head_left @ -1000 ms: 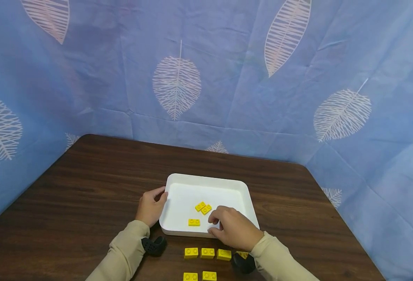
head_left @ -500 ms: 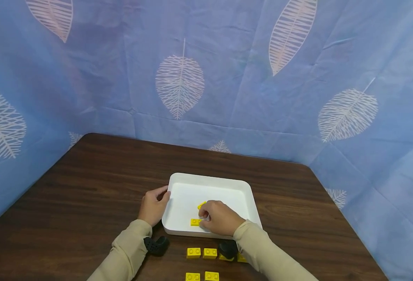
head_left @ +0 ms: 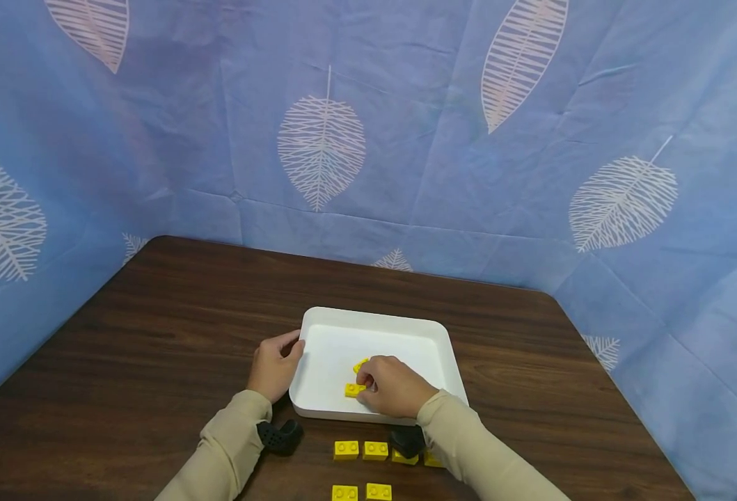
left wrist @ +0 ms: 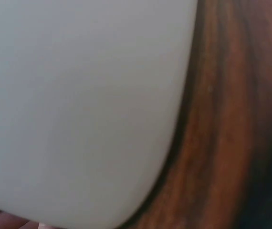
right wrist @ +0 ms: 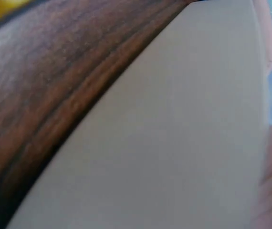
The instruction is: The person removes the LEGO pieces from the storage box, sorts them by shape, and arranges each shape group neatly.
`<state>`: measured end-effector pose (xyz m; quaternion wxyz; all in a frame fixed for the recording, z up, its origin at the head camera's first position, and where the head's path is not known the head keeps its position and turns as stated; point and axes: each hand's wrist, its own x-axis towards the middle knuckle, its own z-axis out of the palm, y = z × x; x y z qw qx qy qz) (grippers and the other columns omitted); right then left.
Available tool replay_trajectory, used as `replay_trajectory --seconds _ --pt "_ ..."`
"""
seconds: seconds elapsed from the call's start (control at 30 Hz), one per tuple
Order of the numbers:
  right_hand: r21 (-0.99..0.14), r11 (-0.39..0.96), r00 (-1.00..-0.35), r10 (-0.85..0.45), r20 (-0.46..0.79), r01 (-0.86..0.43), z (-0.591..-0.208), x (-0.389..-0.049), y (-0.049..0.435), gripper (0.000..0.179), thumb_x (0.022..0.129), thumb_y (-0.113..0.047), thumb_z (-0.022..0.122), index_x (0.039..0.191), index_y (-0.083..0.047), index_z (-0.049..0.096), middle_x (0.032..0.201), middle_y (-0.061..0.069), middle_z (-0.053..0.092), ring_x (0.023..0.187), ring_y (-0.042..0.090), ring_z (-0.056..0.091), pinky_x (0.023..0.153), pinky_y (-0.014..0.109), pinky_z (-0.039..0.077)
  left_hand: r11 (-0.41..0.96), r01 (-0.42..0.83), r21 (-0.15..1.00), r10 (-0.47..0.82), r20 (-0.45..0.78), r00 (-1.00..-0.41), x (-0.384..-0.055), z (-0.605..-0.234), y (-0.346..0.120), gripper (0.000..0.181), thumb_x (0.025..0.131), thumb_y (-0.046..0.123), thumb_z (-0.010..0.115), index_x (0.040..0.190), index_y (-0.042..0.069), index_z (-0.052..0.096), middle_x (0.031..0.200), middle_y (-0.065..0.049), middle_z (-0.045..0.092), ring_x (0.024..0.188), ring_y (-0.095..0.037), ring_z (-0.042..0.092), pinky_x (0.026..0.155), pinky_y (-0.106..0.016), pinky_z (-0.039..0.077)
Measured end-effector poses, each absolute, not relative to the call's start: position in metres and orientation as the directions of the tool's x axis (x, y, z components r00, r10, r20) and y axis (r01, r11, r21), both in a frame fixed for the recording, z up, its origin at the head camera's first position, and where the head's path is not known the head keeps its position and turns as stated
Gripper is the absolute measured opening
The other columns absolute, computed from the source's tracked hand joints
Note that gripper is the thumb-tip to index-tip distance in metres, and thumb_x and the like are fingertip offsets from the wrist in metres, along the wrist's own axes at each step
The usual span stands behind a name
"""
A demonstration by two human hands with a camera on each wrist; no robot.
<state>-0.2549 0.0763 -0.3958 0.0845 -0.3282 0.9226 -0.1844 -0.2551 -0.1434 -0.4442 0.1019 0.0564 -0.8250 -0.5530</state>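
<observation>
A shallow white tray (head_left: 374, 319) lies on the table, its near wall filling much of the left wrist view (left wrist: 88, 114) and the right wrist view (right wrist: 169, 119). At its left side my left hand (head_left: 273, 369) grips the wall, thumb over the rim. My right hand (head_left: 399, 388) reaches inside and pinches a yellow toy brick (head_left: 352, 390) by its right end. Just behind it sits another yellow brick (head_left: 360, 365), partly covered by the fingers. Any further brick under the right hand is hidden.
In front of the tray, a row of yellow bricks (head_left: 346, 450) stands on the dark wooden table (head_left: 205, 313), partly hidden by the right wrist's black strap (head_left: 408, 441). Two more bricks (head_left: 378, 491) show at the bottom edge. A blue leaf-patterned cloth (head_left: 381, 139) hangs behind.
My right hand has moved left over the bricks in the tray and taken hold of the front one, which has shifted slightly. The left hand stays at the tray's side.
</observation>
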Motion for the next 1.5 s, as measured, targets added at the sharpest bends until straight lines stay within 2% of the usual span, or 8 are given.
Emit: replay_trajectory --seconds 0.27,0.67,0.77,1.07,1.27,1.5 --pt "-0.331 0.744 -0.793 -0.609 0.021 -0.58 -0.378 -0.245 0.092 0.016 0.081 -0.015 0.072 0.094 -0.007 0.068 0.086 -0.003 0.062 0.073 0.006 0.051 0.069 0.022 0.05 0.392 0.031 0.919 -0.21 0.122 -0.97 -0.255 -0.445 -0.144 0.034 0.093 0.014 0.057 0.122 -0.002 0.061 0.125 -0.019 0.06 0.119 -0.033 0.055 0.097 -0.046 0.046" --pt "-0.38 0.723 -0.792 -0.609 0.043 -0.577 -0.363 -0.191 0.132 0.009 0.082 -0.014 0.071 0.09 -0.012 0.066 0.083 -0.009 0.057 0.065 -0.001 0.047 0.056 0.015 0.045 0.399 0.004 0.917 -0.2 0.091 -0.976 -0.253 -0.444 -0.141 0.035 0.094 0.015 0.055 0.125 -0.001 0.059 0.128 -0.02 0.058 0.121 -0.035 0.053 0.098 -0.048 0.045" --pt "-0.383 0.718 -0.783 -0.622 0.022 -0.581 -0.365 -0.176 0.142 0.01 0.082 -0.015 0.072 0.089 -0.015 0.065 0.082 -0.012 0.055 0.066 -0.003 0.045 0.056 0.015 0.044 0.391 0.002 0.92 -0.201 0.087 -0.976 -0.253 -0.444 -0.141 0.035 0.094 0.015 0.055 0.125 -0.001 0.06 0.127 -0.02 0.058 0.12 -0.035 0.054 0.097 -0.048 0.046" --pt "-0.429 0.752 -0.766 -0.616 -0.184 -0.501 -0.387 -0.151 0.159 0.009 0.08 -0.017 0.074 0.086 -0.016 0.066 0.081 -0.018 0.05 0.062 -0.006 0.042 0.053 0.014 0.042 0.392 0.0 0.92 -0.207 0.088 -0.974 -0.254 -0.443 -0.144 0.035 0.094 0.016 0.056 0.124 0.0 0.06 0.127 -0.019 0.059 0.12 -0.034 0.054 0.097 -0.047 0.047" --pt "-0.357 0.747 -0.748 -0.642 -0.166 -0.561 -0.4 -0.146 0.158 0.01 0.081 -0.02 0.072 0.087 -0.014 0.068 0.079 -0.016 0.049 0.064 -0.007 0.041 0.054 0.014 0.042 0.396 0.004 0.918 -0.204 0.092 -0.975 -0.252 -0.442 -0.144 0.035 0.094 0.016 0.055 0.124 0.0 0.06 0.127 -0.019 0.059 0.12 -0.034 0.054 0.096 -0.047 0.047" --pt "-0.352 0.769 -0.767 -0.615 -0.182 -0.533 -0.399 -0.146 0.159 0.013 0.081 -0.024 0.072 0.089 -0.014 0.069 0.082 -0.016 0.051 0.065 -0.006 0.042 0.054 0.015 0.042 0.393 0.002 0.919 -0.197 0.086 -0.977 -0.253 -0.444 -0.142 0.035 0.094 0.016 0.055 0.125 0.001 0.06 0.127 -0.019 0.059 0.119 -0.034 0.055 0.096 -0.047 0.047"
